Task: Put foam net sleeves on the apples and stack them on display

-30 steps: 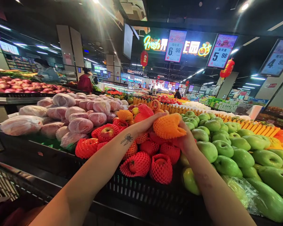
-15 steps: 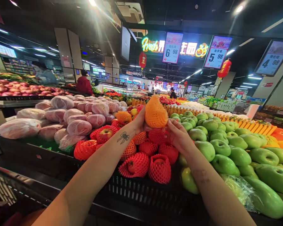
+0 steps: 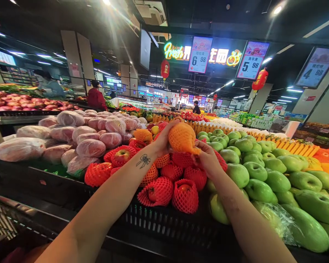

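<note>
Between my hands, above the pile, is a fruit in an orange foam net (image 3: pixel 182 138); the net hides which fruit it is. My left hand (image 3: pixel 166 138) grips its left side. With fingers closed, my right hand (image 3: pixel 207 157) pinches the gathered end of the net, at the lower right. Beneath them lie several apples in red foam nets (image 3: pixel 185 195), and one apple with a bare top (image 3: pixel 123 156) sits left of my left wrist.
Green apples (image 3: pixel 256 171) are heaped on the right, with crumpled clear plastic (image 3: pixel 278 221) near the front. Film-wrapped pinkish fruit (image 3: pixel 90 148) fills the left side. A black crate edge (image 3: pixel 164 223) runs along the front. A person in red (image 3: pixel 95 98) stands farther back.
The netted fruit has turned: its narrow gathered end pointed up and now points to the lower right. My right hand has closed on that end, while my left hand still holds the fruit.
</note>
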The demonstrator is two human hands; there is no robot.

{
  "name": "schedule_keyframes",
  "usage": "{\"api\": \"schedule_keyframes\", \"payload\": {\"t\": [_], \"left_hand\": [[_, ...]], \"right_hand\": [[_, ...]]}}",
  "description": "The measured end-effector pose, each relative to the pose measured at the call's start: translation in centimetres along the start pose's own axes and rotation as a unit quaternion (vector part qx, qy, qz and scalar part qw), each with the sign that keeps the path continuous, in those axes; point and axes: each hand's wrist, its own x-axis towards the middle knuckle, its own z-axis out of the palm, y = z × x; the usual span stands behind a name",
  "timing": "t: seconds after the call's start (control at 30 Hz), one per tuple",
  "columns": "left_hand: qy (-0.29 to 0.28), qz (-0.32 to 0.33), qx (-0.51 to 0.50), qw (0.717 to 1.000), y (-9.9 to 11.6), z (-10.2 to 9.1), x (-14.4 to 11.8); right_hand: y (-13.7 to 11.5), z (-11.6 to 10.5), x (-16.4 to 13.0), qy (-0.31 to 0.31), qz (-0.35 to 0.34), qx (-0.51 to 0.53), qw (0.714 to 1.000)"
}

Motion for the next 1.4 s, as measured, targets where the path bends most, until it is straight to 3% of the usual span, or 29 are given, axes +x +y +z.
{"api": "schedule_keyframes", "payload": {"t": [0.1,0.2,0.27,0.43,0.63,0.93,1.23,1.4], "left_hand": [[0.013,-0.048,0.014,0.999,-0.3,0.6,-0.1],[0.031,-0.085,0.015,0.996,-0.3,0.4,0.1],[0.044,-0.088,0.005,0.995,-0.2,0.0,0.2],[0.05,-0.075,0.009,0.996,0.2,-0.7,0.4],[0.061,-0.064,0.069,0.994,0.2,-0.2,0.1],[0.061,-0.041,0.169,0.983,-0.1,0.2,-0.3],[0.026,-0.006,0.213,0.977,0.5,1.6,-1.2],[0.021,-0.011,0.246,0.969,0.3,1.2,-0.9]], "right_hand": [[0.3,0.1,-0.1,0.071,-0.139,-0.059,0.986],[0.2,0.4,-0.4,0.066,-0.21,-0.112,0.969],[-0.1,0.5,-0.6,0.035,-0.194,-0.103,0.975],[-0.6,0.2,-0.7,-0.031,-0.073,0.05,0.996],[0.0,0.1,-0.3,0.001,-0.031,0.041,0.999],[0.7,0.0,-0.3,0.002,-0.021,0.034,0.999],[0.8,0.2,0.0,-0.036,-0.126,-0.042,0.991],[1.2,0.3,-0.2,-0.028,-0.112,-0.017,0.993]]}}
